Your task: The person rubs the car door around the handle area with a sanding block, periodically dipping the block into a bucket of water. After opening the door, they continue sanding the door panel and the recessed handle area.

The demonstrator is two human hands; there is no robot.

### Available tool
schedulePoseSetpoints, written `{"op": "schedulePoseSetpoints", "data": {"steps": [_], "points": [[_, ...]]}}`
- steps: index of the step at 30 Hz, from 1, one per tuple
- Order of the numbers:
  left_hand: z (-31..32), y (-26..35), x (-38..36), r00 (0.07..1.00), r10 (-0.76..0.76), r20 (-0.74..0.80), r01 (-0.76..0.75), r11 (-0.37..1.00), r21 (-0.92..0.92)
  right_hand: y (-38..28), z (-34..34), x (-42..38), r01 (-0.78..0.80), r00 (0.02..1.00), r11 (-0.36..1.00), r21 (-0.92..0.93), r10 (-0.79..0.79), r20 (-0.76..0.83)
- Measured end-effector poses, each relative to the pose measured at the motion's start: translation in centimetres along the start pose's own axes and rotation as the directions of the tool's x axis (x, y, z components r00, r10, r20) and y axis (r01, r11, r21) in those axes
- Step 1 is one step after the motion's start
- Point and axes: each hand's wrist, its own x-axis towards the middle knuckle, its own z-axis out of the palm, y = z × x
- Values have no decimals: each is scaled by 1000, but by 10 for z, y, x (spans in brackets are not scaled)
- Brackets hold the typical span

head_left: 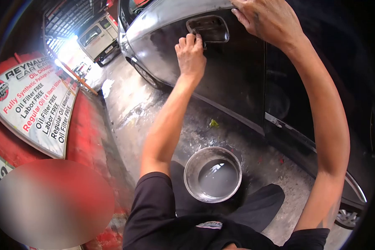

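Note:
The dark car panel in front of me has a rounded rectangular recess with a worn, pale rim. My left hand is at the recess's lower left edge, its fingers curled and pressed together. Whatever they may hold is hidden. Higher up and to the right, my right hand rests against the upper part of the panel. Its thumb is apart from the fingers, which the top of the view partly cuts off. Below, between my legs, stands a round metal bucket with murky grey liquid in it.
A red wall with a white oil-change sign runs along the left. A white van is parked further back. On the wet concrete floor lies a small yellow-green scrap. A blurred oval hides the lower left.

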Motion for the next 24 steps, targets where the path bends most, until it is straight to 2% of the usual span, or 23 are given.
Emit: {"op": "schedulePoseSetpoints", "data": {"steps": [2,3,5,6,7,8,9,10,12,13,15,16,17,19,21,22,24], "points": [[1,19,0,991,-136,-8,136,991,-15,3,0,0,24,999,1000,-5,-24,-28],[1,14,1,991,-135,-12,135,991,-20,4,1,-1,24,999,1000,-11,-24,-26],[-2,-14,2,995,100,19,-101,987,122,3,4,0,12,999,1000,4,-12,-51],[-2,-32,9,980,199,8,-199,970,137,3,4,0,10,999,1000,10,-9,-48],[-4,-39,12,968,250,20,-250,954,168,3,2,1,-3,999,1000,12,3,-43],[-7,-42,13,974,227,21,-228,967,115,2,1,0,-22,999,1000,11,22,-38],[-10,-44,13,979,201,20,-202,977,62,1,2,-1,-30,999,999,13,31,-36],[-7,-48,9,999,27,-29,-28,1000,-8,3,3,-1,-12,997,999,36,15,-77],[-8,-51,7,955,-282,-96,269,954,-130,7,3,-2,3,993,999,41,2,-115],[-12,-50,6,954,-264,-144,248,961,-122,6,4,-2,-4,994,999,34,7,-109],[-10,-33,7,988,-99,-121,85,990,-111,3,5,1,-4,994,999,38,8,-108],[-2,-18,4,998,-18,-61,14,998,-66,2,3,2,-12,997,999,31,15,-78],[-2,2,3,990,-142,-19,139,981,-135,2,2,1,-24,999,999,22,25,-45],[-10,20,10,980,-201,-6,193,948,-255,0,4,0,-33,999,999,14,33,-25],[-24,36,17,992,-90,-92,46,916,-399,1,4,2,-27,1000,1000,-4,27,-9],[-31,45,22,993,-37,-116,-15,909,-417,2,3,1,-15,998,999,36,17,-61],[-23,26,15,992,-12,-126,-36,929,-369,-3,5,2,13,993,995,94,-3,-114]]}}
